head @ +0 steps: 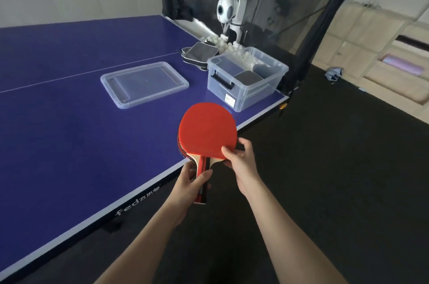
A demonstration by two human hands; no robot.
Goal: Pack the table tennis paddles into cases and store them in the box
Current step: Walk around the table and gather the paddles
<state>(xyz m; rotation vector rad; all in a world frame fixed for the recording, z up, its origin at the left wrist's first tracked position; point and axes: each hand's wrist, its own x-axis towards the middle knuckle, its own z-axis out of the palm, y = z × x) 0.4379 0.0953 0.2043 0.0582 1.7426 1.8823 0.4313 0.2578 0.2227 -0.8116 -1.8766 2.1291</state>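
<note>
A red-faced paddle (206,131) lies on top of a stack of paddles held over the near edge of the blue table (69,133). My left hand (193,181) grips the stacked handles from below. My right hand (239,156) pinches the lower right edge of the top paddle's blade. A clear plastic box (246,95) stands at the table's right edge with dark cases inside. Its clear lid (144,84) lies flat to the left of it. Black zip cases (199,54) are piled behind the box.
A white ball-feeding machine (228,17) stands at the table's far end with several white balls (234,48) around its base. Black netting (313,28) hangs behind and to the right. Dark floor lies to the right of the table.
</note>
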